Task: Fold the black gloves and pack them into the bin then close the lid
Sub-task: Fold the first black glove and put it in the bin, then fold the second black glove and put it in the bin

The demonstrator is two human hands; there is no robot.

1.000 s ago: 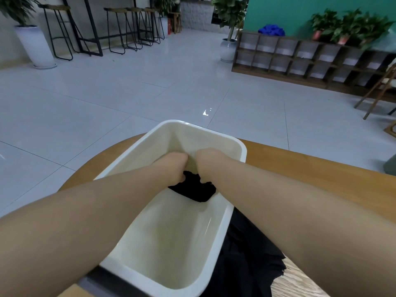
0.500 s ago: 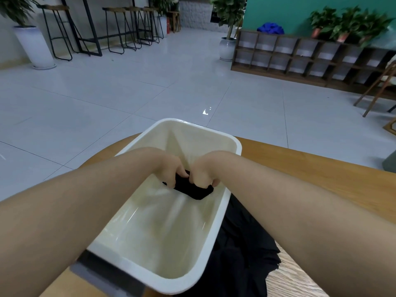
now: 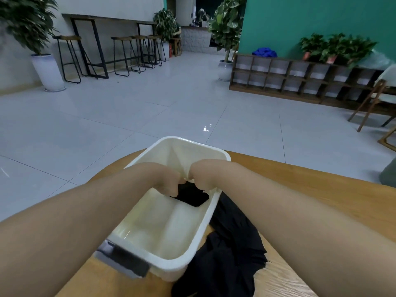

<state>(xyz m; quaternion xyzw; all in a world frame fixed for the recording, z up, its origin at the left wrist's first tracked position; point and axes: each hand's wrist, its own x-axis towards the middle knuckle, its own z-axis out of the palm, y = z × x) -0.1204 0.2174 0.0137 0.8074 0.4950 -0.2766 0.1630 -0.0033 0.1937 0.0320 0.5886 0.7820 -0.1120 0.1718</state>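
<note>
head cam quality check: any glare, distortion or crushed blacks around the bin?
Head view: one small specular glint on the floor tiles; wide-angle bowing at the edges, forearms oversized; dim, flat light with soft shadows; the folded glove under the hands and the black cloth beside the bin read as near-featureless black.

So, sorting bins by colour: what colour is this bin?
Creamy white bin with a grey handle, shown in the head view.

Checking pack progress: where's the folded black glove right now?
Head view: the folded black glove is inside the white plastic bin, far right end, under the left hand and right hand.
</note>
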